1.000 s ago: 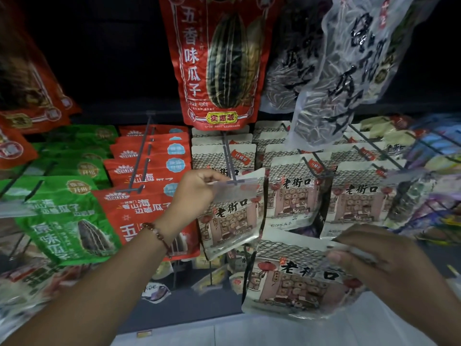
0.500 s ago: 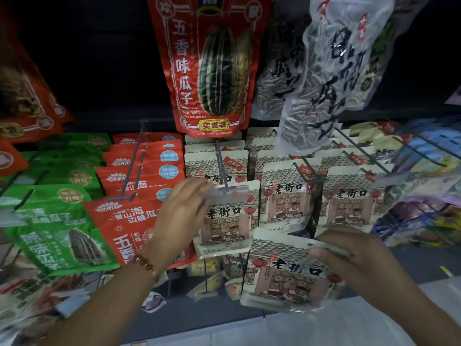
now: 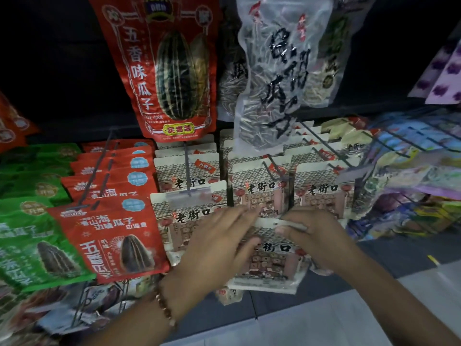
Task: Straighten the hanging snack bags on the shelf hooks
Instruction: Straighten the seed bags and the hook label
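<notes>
dark shelf (image 3: 62,71), both hands' fingers (image 3: 284,229) pinching flat glossy snack bag (image 3: 272,265)

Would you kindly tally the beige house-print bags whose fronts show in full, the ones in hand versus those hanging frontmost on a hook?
Held beige bag, gripped by left hand and right hand: 1
Frontmost hanging beige bags: 3
Total: 4

Both hands (image 3: 269,243) gripping loose cream snack bag (image 3: 272,265), hook rows behind
</notes>
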Action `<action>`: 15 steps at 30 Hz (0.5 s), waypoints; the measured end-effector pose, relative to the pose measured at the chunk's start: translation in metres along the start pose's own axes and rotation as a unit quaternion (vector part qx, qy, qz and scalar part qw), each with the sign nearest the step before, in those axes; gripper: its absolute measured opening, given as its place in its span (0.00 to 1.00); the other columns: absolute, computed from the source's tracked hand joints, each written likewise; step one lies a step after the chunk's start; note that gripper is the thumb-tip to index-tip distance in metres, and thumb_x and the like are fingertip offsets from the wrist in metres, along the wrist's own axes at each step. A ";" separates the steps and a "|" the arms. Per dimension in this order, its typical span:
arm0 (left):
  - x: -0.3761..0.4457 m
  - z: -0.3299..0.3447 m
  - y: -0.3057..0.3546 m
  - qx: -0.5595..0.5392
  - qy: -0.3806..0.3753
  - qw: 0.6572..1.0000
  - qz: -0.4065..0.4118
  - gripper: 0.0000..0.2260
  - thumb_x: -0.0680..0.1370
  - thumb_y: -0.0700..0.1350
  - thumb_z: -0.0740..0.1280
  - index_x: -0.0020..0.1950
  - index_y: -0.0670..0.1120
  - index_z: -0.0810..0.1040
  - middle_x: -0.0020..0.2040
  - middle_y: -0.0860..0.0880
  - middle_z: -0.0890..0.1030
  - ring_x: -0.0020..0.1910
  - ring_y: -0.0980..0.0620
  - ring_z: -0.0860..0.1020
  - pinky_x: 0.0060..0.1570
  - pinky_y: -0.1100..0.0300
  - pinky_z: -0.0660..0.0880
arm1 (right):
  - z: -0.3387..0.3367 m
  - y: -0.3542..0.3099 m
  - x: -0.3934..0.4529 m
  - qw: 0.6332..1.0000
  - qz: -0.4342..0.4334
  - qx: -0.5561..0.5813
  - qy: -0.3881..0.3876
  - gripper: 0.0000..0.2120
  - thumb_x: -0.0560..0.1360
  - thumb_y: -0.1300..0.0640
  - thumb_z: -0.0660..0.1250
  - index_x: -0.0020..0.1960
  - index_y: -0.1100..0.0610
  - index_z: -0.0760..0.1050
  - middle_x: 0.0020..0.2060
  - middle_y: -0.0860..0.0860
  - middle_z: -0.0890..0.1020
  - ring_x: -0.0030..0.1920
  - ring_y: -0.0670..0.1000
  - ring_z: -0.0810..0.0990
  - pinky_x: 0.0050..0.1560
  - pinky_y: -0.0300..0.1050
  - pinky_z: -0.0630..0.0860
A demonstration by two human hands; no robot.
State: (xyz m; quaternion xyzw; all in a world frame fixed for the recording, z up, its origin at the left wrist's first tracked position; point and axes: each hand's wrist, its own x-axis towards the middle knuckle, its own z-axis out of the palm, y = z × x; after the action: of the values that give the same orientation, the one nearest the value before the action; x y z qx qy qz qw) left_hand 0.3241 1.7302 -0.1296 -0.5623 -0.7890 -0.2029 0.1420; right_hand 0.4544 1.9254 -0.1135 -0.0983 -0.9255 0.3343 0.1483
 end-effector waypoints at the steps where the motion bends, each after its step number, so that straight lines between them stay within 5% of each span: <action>1: 0.012 0.001 0.004 0.003 -0.003 1.000 -0.002 0.23 0.80 0.58 0.61 0.73 0.51 0.70 0.60 0.54 0.78 0.57 0.55 0.75 0.58 0.60 0.72 | -0.002 0.004 0.004 1.000 -0.007 -0.005 0.002 0.11 0.76 0.52 0.71 0.37 0.43 0.76 0.33 0.44 0.75 0.35 0.45 0.74 0.37 0.46 0.72; 3: 0.033 0.004 0.007 -0.016 0.004 1.000 -0.006 0.15 0.80 0.55 0.64 0.63 0.50 0.78 0.49 0.55 0.79 0.46 0.58 0.73 0.49 0.62 0.74 | -0.007 0.011 0.011 1.000 -0.020 -0.014 0.011 0.12 0.76 0.53 0.71 0.37 0.41 0.75 0.33 0.43 0.74 0.34 0.44 0.74 0.36 0.46 0.71; 6: 0.058 0.012 0.009 -0.088 -0.001 0.995 -0.055 0.07 0.81 0.51 0.66 0.47 0.49 0.80 0.40 0.57 0.75 0.37 0.59 0.72 0.35 0.62 0.66 | -0.014 0.025 0.023 0.999 -0.023 -0.030 0.033 0.06 0.76 0.54 0.72 0.40 0.52 0.80 0.33 0.46 0.76 0.34 0.46 0.74 0.36 0.52 0.73; 11: 0.087 0.032 0.013 -0.140 0.007 0.975 -0.175 0.10 0.81 0.53 0.64 0.45 0.50 0.79 0.36 0.56 0.75 0.34 0.61 0.73 0.30 0.66 0.60 | -0.025 0.051 0.053 0.993 0.058 0.042 0.093 0.10 0.73 0.45 0.73 0.42 0.52 0.82 0.34 0.48 0.81 0.34 0.47 0.78 0.35 0.44 0.73; 15: 0.106 0.045 0.018 -0.155 0.022 0.957 -0.246 0.08 0.81 0.52 0.64 0.47 0.51 0.79 0.37 0.56 0.76 0.32 0.57 0.75 0.29 0.61 0.64 | -0.030 0.064 0.077 0.994 0.050 0.061 0.079 0.09 0.74 0.46 0.71 0.42 0.52 0.81 0.38 0.49 0.81 0.37 0.48 0.79 0.39 0.45 0.74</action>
State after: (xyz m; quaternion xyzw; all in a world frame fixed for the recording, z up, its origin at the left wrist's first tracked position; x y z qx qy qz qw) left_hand 0.3065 1.8449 -0.1186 -0.3614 -0.8584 -0.3636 0.0167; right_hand 0.3980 2.0135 -0.1173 -0.1609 -0.8826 0.3886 0.2099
